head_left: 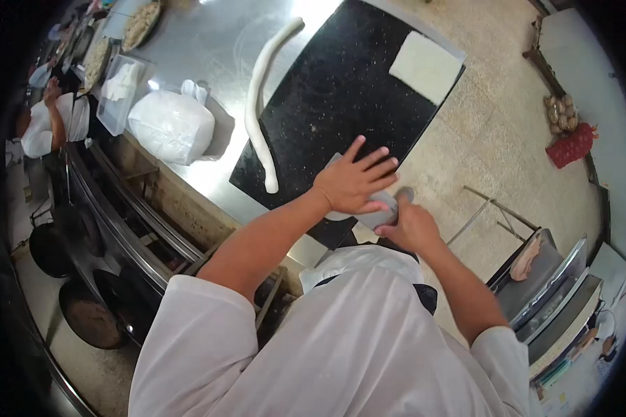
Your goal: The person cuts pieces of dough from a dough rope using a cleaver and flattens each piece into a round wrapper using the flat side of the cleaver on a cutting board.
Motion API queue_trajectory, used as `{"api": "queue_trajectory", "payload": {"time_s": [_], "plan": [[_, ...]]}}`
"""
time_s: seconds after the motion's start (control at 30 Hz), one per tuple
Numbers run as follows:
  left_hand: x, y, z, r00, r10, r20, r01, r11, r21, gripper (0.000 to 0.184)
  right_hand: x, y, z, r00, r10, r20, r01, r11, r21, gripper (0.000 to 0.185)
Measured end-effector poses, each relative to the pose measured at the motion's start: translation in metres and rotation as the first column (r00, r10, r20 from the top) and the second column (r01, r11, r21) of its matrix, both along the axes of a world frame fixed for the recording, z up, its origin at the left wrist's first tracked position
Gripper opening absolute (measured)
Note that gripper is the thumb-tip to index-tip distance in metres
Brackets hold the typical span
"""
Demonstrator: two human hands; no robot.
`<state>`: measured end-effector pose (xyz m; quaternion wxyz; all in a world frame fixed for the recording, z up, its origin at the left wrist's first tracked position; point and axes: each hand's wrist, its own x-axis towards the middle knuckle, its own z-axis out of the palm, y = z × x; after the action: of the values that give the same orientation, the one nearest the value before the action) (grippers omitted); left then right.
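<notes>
My right hand (414,226) is closed around the handle end of a broad grey blade, which looks like a cleaver (377,213). Spread wide, the fingers of my left hand (355,179) lie over the flat of that blade. Part of the blade is hidden under the left hand, and a bit of something whitish (337,216) shows below the palm. Both hands are at the near end of a black board (327,90). A long white dough rope (256,104) curves along the board's left edge.
A white flat square piece (428,66) lies at the board's far right corner. Left of the rope stand a white plastic-wrapped bundle (172,126) and a clear tub (118,94). Woks (90,313) are at lower left. Another person's arm (54,115) shows at far left.
</notes>
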<state>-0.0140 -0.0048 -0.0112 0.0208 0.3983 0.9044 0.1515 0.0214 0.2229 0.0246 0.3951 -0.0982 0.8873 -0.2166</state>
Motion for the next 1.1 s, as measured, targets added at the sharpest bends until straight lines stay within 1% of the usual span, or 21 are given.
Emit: {"api": "queue_trajectory", "payload": {"time_s": [0.03,0.07,0.13,0.23,0.27,0.3,0.37,0.4,0.47,0.5,0.57,0.63,0.7,0.77,0.8,0.83,0.87,0.9,0.97,1.03,1.1], "plan": [[-0.012,-0.005,-0.002,1.0,0.0,-0.029,0.0,1.0,-0.011,0.067,-0.02,-0.003,-0.001,0.995,0.085,-0.057,-0.086,0.996,-0.015,0.072],[-0.021,-0.011,-0.005,0.998,0.03,-0.046,-0.031,0.999,-0.009,0.067,-0.037,-0.01,-0.002,0.993,0.087,-0.082,-0.089,0.996,-0.026,0.072],[-0.038,-0.021,-0.004,0.997,0.073,-0.033,-0.073,0.997,0.015,0.068,-0.052,-0.019,-0.001,0.995,0.101,-0.007,-0.101,0.994,-0.043,0.067],[-0.02,-0.017,-0.007,0.991,0.131,-0.016,-0.129,0.988,0.088,0.068,-0.017,-0.015,-0.001,0.998,0.038,-0.056,-0.043,0.995,-0.088,0.067],[0.002,-0.012,-0.008,0.995,0.098,0.008,-0.098,0.994,0.056,0.067,0.004,-0.005,-0.01,0.999,0.032,-0.015,-0.034,0.992,-0.12,0.069],[0.04,-0.003,-0.004,0.987,0.014,0.162,-0.029,0.995,0.091,0.064,0.048,0.016,-0.032,0.998,-0.043,-0.044,0.028,0.953,-0.301,0.074],[0.035,0.01,-0.01,0.991,-0.035,0.133,0.02,0.993,0.117,0.061,0.047,0.012,-0.018,0.996,-0.073,0.043,0.077,0.99,-0.114,0.077],[0.027,0.01,-0.008,0.987,-0.044,0.152,0.025,0.992,0.125,0.061,0.037,0.009,-0.011,0.995,-0.081,0.062,0.087,0.991,-0.104,0.077],[-0.001,0.005,0.0,1.0,0.01,-0.021,-0.01,1.0,-0.012,0.062,0.005,0.002,-0.006,0.999,-0.047,0.008,0.048,0.995,-0.085,0.078],[-0.016,0.001,-0.003,0.999,0.007,-0.052,-0.008,1.0,-0.023,0.062,-0.016,-0.002,-0.01,0.999,-0.05,-0.022,0.048,0.994,-0.098,0.078],[-0.033,-0.013,-0.006,0.992,0.111,-0.058,-0.11,0.994,0.026,0.064,-0.04,-0.011,-0.013,0.985,0.102,-0.139,-0.11,0.993,-0.047,0.076],[-0.045,-0.018,0.0,0.992,0.117,-0.056,-0.118,0.993,-0.003,0.065,-0.046,-0.021,-0.007,0.983,0.073,-0.167,-0.084,0.995,-0.062,0.075],[-0.04,-0.016,-0.001,0.99,0.131,-0.049,-0.128,0.99,0.059,0.065,-0.031,-0.015,-0.013,0.984,0.06,-0.166,-0.071,0.996,-0.062,0.074],[0.001,-0.005,-0.006,0.992,0.126,-0.005,-0.125,0.988,0.094,0.066,0.015,0.008,-0.036,0.999,0.045,0.016,-0.041,0.979,-0.199,0.073],[0.024,0.002,-0.002,0.995,0.063,0.071,-0.068,0.995,0.076,0.066,0.032,0.013,-0.032,0.998,0.059,0.023,-0.053,0.978,-0.2,0.073],[0.033,0.008,-0.002,0.99,-0.005,0.141,-0.004,0.998,0.064,0.066,0.047,0.017,-0.028,1.0,0.001,0.01,0.001,0.982,-0.188,0.072],[0.031,0.017,-0.007,0.995,-0.029,0.093,0.021,0.996,0.084,0.065,0.054,0.019,-0.028,0.997,-0.071,0.004,0.071,0.983,-0.171,0.071],[0.023,0.02,-0.01,0.993,-0.036,0.115,0.025,0.995,0.098,0.065,0.046,0.02,-0.026,0.997,-0.077,0.026,0.08,0.985,-0.156,0.071],[-0.001,0.021,-0.005,1.0,0.022,-0.021,-0.022,1.0,0.022,0.064,0.014,0.015,-0.012,0.999,-0.05,-0.015,0.049,0.998,-0.04,0.073],[-0.025,0.016,0.001,0.997,0.052,-0.048,-0.052,0.999,-0.007,0.067,-0.025,0.008,-0.002,0.996,-0.05,-0.069,0.045,0.996,-0.073,0.072],[-0.044,0.003,-0.005,0.989,0.122,-0.082,-0.122,0.992,-0.001,0.068,-0.048,-0.001,0.0,0.996,0.048,-0.081,-0.054,0.996,-0.075,0.07]]}}
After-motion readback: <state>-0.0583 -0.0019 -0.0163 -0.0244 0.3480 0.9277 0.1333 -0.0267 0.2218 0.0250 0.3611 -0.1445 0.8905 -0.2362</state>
